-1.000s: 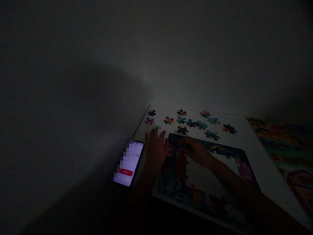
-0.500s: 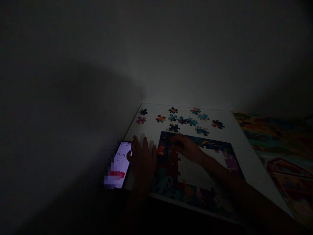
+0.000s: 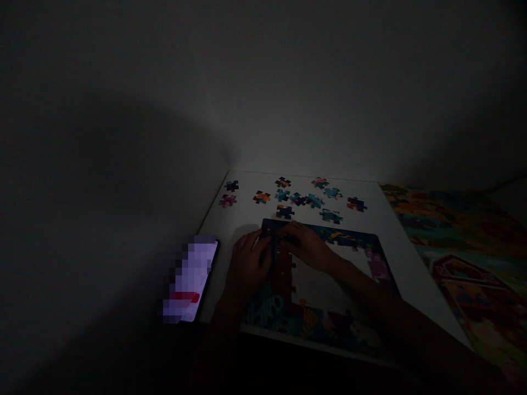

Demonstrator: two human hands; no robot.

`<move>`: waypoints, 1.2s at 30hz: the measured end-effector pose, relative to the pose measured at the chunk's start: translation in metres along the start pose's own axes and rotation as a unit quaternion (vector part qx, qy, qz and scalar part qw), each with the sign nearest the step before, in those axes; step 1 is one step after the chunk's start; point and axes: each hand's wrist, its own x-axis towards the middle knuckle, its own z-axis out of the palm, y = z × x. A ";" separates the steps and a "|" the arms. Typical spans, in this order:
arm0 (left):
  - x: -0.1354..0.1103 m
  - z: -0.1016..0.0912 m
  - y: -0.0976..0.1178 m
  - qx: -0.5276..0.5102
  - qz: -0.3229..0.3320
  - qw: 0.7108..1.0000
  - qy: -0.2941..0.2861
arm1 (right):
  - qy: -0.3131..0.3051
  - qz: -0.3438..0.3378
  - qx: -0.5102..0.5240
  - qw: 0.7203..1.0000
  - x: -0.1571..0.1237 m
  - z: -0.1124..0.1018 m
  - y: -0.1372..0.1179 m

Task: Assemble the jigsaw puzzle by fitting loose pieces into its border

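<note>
The left hand (image 3: pixel 249 264) has moved off the phone and now rests on the puzzle beside the right hand (image 3: pixel 305 247). The two are together at the upper left corner of the puzzle tray (image 3: pixel 349 237), their fingers (image 3: pixel 267 237) almost meeting over the assembled pieces there. The light is so dim that I can't be sure whether either hand is pinching a piece.

The tray lies on the white worktop (image 3: pixel 362 206), near its front edge. Inside it, joined pieces run along the top, left and bottom, and a dark column of pieces (image 3: pixel 283 277) stands beside the bare white middle (image 3: pixel 325 291). Loose jigsaw pieces (image 3: pixel 285 212) lie scattered beyond the tray's far edge, the closest just past it.

A smartphone (image 3: pixel 190 280), its lit screen pixelated, lies left of the tray, and no hand is on it now. A colourful printed mat (image 3: pixel 461 236) lies to the right of the worktop.
</note>
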 end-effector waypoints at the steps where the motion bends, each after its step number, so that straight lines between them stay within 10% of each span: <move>1: 0.000 0.000 0.000 -0.001 -0.004 1.000 -0.006 | -0.001 0.000 -0.005 1.000 0.000 0.000 0.000; 36: -0.001 -0.002 0.005 0.043 0.006 0.998 -0.034 | -0.048 -0.044 -0.168 0.984 -0.001 -0.006 -0.010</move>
